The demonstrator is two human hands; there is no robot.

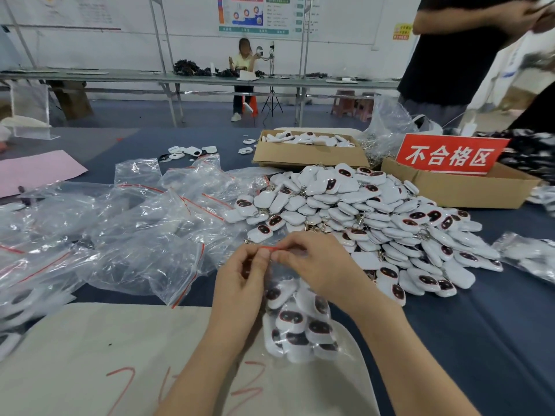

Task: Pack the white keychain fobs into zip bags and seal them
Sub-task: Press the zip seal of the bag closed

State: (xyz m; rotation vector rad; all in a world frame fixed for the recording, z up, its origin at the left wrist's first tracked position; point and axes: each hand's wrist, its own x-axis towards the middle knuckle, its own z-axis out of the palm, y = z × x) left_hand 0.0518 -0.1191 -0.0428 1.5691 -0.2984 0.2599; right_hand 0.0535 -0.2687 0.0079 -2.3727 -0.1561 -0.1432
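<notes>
The left hand [240, 277] and the right hand [312, 265] are both pinching the top edge of a zip bag [300, 334]. Their fingertips are curling onto its red strip [270, 248], and the two hands are touching each other there. The bag is holding white fobs [290, 319] with dark faces, and it is hanging down from the fingers over a beige sheet [90, 340] at the near side of the blue table [480, 325]. Red handwriting [186, 382] is showing on that sheet (it looks like numbers, maybe a 2 and a 3, but it is hard to read). Just behind the hands a big pile of fobs [375, 217] is lying on the table, and many are wearing small metal rings. To the left a heap of empty bags [135, 229] is spreading out, each with a red strip on top. Behind the pile a cardboard box [309, 154] is holding more fobs. Beside it another box [456, 190] is carrying a red sign [450, 156] with white letters saying 不合格区. A pink sheet [36, 172] is lying at the far left, and some filled bags [528, 256] are lying at the right edge. Far back, a person [244, 67] is sitting at a long bench, and a poster [258, 15] is hanging on the wall, too blurry to read.
</notes>
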